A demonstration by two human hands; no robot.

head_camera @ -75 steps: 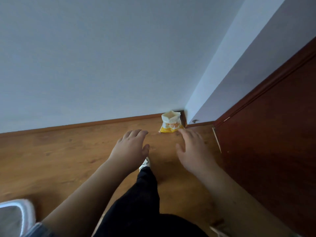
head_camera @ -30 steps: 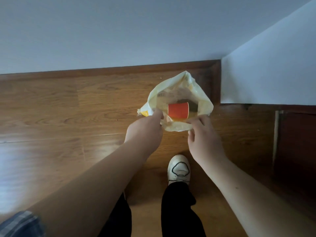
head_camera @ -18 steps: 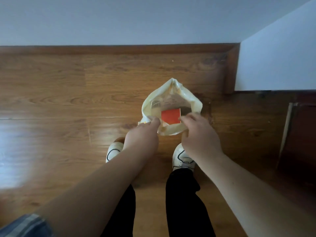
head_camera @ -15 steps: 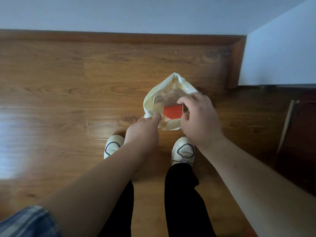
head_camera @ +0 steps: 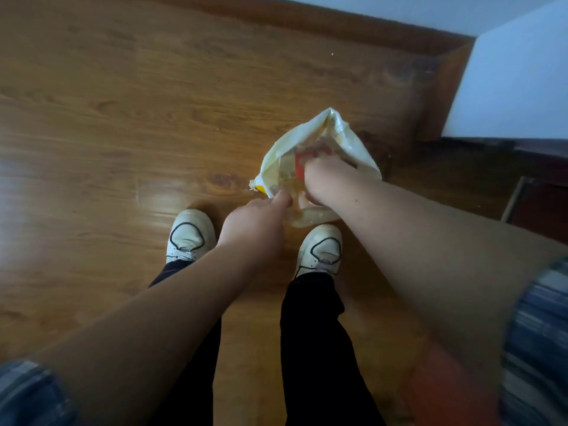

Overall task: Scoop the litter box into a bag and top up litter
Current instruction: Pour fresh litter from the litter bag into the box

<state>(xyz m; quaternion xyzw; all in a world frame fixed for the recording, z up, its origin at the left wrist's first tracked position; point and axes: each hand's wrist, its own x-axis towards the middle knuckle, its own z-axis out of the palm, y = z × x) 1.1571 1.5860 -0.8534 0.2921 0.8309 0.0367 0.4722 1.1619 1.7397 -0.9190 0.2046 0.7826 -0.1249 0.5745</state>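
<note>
A pale yellow litter bag stands open on the wooden floor in front of my feet. My left hand pinches the bag's near rim and holds the mouth open. My right hand reaches down inside the bag, its fingers curled around a red cup of which only an edge shows. The fingertips are hidden in the bag. The litter box is out of view.
My two white shoes stand just behind the bag. A brown skirting board runs along the white wall, which juts out in a corner at the right. A dark wooden door lies at the far right.
My right hand let go of the bag's rim, went down into the bag and closed around the red cup. My left hand kept its hold on the rim. The view tilted further down.
</note>
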